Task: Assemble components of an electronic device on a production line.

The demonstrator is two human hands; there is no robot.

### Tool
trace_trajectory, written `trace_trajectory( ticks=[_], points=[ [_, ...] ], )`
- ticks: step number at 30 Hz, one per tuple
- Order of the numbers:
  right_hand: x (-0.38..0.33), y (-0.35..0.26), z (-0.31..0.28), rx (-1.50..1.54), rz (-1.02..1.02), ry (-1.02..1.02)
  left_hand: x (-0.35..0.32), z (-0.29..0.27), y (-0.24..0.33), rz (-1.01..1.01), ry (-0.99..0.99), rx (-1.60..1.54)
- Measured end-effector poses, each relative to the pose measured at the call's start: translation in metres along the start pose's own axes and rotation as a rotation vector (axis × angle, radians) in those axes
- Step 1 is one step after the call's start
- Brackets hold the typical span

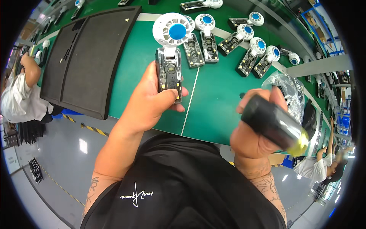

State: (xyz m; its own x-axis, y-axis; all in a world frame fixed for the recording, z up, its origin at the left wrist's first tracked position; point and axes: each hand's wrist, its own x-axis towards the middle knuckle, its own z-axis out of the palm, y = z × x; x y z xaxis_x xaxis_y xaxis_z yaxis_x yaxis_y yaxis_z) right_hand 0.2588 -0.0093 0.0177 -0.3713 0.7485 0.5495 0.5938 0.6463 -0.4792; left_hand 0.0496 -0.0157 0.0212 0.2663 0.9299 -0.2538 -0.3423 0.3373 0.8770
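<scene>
My left hand is closed around the lower body of a handheld fan, thumb on its front. The fan stands upright in the picture, with a round white slatted head, a blue centre and a see-through casing over dark inner parts. On the right, my right hand grips a black cylindrical tool, smeared by motion, with a yellow-green end pointing toward the lower right. What kind of tool it is cannot be made out. The two hands are well apart, above the green table.
Several similar fans lie beyond my hands at the upper right. A clear plastic bag with dark contents sits behind my right hand. At the left lies a large black panel. People work at both sides, one in a white shirt.
</scene>
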Motion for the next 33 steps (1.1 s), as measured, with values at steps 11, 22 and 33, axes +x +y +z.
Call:
trace_trajectory(
  ticks=[11, 22, 33],
  points=[
    [-0.002, -0.013, -0.025, -0.103, 0.031, -0.124, -0.002, 0.004, -0.003, 0.071, -0.179, -0.214],
    [0.0, -0.01, -0.021, 0.02, 0.144, -0.095, 0.003, -0.005, -0.013, 0.03, -0.183, -0.318],
    [-0.012, 0.017, -0.025, 0.002, 0.219, 0.083, 0.007, -0.013, -0.017, 0.024, 0.019, -0.315]
  ],
)
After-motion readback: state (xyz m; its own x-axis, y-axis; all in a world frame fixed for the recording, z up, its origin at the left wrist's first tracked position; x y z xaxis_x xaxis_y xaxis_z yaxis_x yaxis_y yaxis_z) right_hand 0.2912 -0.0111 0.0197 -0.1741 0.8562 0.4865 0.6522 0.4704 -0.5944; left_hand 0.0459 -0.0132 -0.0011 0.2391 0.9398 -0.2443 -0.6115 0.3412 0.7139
